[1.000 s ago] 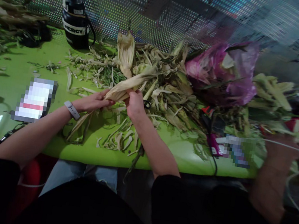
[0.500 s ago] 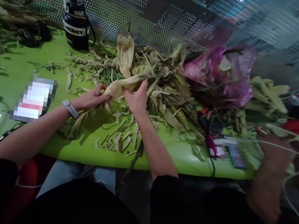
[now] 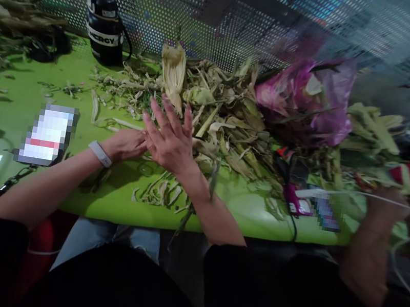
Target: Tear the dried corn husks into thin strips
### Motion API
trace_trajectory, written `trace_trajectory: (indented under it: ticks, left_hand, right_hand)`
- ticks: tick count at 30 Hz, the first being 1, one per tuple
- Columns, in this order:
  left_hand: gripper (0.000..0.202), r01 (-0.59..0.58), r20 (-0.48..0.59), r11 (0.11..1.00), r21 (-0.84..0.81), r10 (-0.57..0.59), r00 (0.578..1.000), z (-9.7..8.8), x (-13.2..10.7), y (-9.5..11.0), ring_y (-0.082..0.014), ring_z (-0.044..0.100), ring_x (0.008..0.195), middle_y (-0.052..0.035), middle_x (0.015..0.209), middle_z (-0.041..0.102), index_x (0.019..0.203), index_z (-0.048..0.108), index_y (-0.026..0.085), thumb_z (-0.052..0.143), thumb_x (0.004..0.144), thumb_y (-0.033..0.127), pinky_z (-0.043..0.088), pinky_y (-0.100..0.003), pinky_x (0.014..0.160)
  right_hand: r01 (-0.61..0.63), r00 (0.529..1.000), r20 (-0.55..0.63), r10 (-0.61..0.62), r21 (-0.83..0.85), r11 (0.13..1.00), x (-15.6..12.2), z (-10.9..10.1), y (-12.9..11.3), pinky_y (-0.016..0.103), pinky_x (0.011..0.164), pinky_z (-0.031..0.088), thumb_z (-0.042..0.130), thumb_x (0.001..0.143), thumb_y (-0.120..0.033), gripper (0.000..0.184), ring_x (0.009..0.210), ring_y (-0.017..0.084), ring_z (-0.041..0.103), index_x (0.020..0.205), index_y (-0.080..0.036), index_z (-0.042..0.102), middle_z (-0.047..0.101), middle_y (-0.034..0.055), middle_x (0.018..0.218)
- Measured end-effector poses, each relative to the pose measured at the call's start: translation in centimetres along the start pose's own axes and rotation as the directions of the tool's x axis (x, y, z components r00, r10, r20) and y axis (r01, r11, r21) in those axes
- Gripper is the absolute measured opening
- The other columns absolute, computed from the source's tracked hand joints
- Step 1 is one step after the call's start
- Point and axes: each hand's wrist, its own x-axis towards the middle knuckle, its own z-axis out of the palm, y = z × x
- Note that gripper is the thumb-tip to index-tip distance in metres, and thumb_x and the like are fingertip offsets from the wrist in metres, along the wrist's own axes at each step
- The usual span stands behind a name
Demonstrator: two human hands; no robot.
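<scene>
One pale-yellow, fan-shaped dry corn husk [image 3: 173,68] lies just beyond the spread right hand [image 3: 170,140], the nearer one, long axis pointing away; the left hand [image 3: 127,144], alongside, partly hidden, grip unclear, over a glossy lime-green counter [image 3: 264,224].

We see a black bottle [image 3: 103,36] before a perforated panel [image 3: 226,22], a bright-screened phone [image 3: 47,134] nearer us, and a white cable [image 3: 380,197] at right.

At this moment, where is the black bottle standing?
In the head view, the black bottle stands at upper left on the green table, before the perforated panel, left of the husk pile and beyond the left hand.
</scene>
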Motion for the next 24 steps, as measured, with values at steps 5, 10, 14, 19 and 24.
trace_trajectory:
  ticks: [5, 10, 14, 19, 24]
  left_hand:
    - [0.051, 0.034, -0.008, 0.952, 0.304, -0.033, 0.999, -0.4, 0.1, 0.4, -0.0271, 0.060, 0.069, -0.0120, 0.085, 0.066, 0.135, 0.047, 0.009, 0.036, 0.097, 0.041, 0.041, -0.036, 0.064]
    - [0.033, -0.056, -0.203, 0.898, 0.436, 0.158, 0.966, -0.9, 0.4, 0.1, -0.0297, 0.059, 0.100, -0.0155, 0.106, 0.065, 0.111, 0.060, 0.013, 0.046, 0.096, 0.039, 0.044, -0.038, 0.083]
    - [0.026, -0.140, -0.152, 0.874, 0.466, 0.235, 0.960, -1.1, 0.5, -0.4, -0.0275, 0.057, 0.094, -0.0127, 0.098, 0.063, 0.096, 0.063, 0.016, 0.048, 0.096, 0.037, 0.044, -0.040, 0.083]
    - [0.022, -0.265, -0.088, 0.887, 0.379, 0.320, 0.943, -1.5, 0.8, -1.3, -0.0265, 0.056, 0.098, -0.0131, 0.104, 0.063, 0.098, 0.062, 0.017, 0.043, 0.097, 0.026, 0.045, -0.040, 0.087]
    - [0.030, -0.244, -0.170, 0.923, 0.299, 0.303, 0.938, -1.6, 0.8, -1.0, -0.0286, 0.056, 0.099, -0.0166, 0.105, 0.063, 0.102, 0.059, 0.013, 0.041, 0.098, 0.037, 0.047, -0.043, 0.089]
  right_hand:
    - [-0.096, 0.993, 0.061, 0.101, -0.079, 0.992, 0.8, 1.9, 3.3, 0.042, 0.090, 0.043, 0.034, 0.102, -0.051, 0.048, 0.091, 0.027, 0.061, 0.081, -0.018, 0.062, 0.067, 0.0144, 0.083]
    - [-0.132, 0.991, 0.023, 0.133, -0.045, 0.990, 0.8, 2.0, 4.5, 0.032, 0.068, 0.035, 0.021, 0.101, -0.061, 0.057, 0.071, 0.020, 0.054, 0.072, -0.022, 0.049, 0.061, 0.0075, 0.073]
    - [-0.123, 0.992, 0.024, 0.121, 0.094, 0.988, 0.9, 1.9, 4.5, 0.031, 0.066, 0.033, 0.018, 0.098, -0.069, 0.060, 0.067, 0.018, 0.049, 0.069, -0.023, 0.043, 0.054, 0.0039, 0.068]
    - [-0.147, 0.989, 0.028, 0.144, 0.144, 0.979, 1.0, 1.9, 5.3, 0.031, 0.065, 0.031, 0.018, 0.095, -0.074, 0.061, 0.063, 0.017, 0.046, 0.067, -0.024, 0.038, 0.049, 0.0022, 0.065]
    - [-0.194, 0.981, 0.037, 0.190, 0.146, 0.970, 0.9, 1.9, 5.7, 0.030, 0.064, 0.030, 0.021, 0.095, -0.074, 0.061, 0.062, 0.017, 0.046, 0.066, -0.023, 0.039, 0.046, 0.0017, 0.061]
